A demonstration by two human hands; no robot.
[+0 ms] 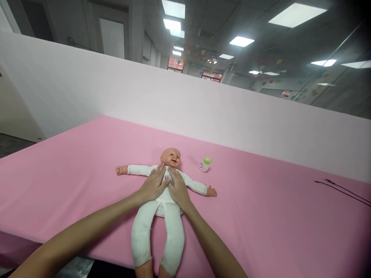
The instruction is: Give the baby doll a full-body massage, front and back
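A baby doll (pixel 173 222) with a white cloth body lies on its back, head away from me and arms spread to the sides. Flat on the left part of its chest rests my left hand (pixel 154 184), fingers stretched toward the doll's neck. My right hand (pixel 177 188) lies the same way beside it, its fingers out straight on the chest. The two thumbs come close together at the middle. Neither hand grips anything. Most of the doll's chest is hidden under my palms, and its feet fall outside the picture.
A pink cloth (pixel 255 216) covers the table under the doll. Right of the doll's head stands a small translucent bottle (pixel 204 166) with a green cap. Thin black cables (pixel 342 189) lie at the right edge. A white partition wall (pixel 203 104) borders the table's far side.
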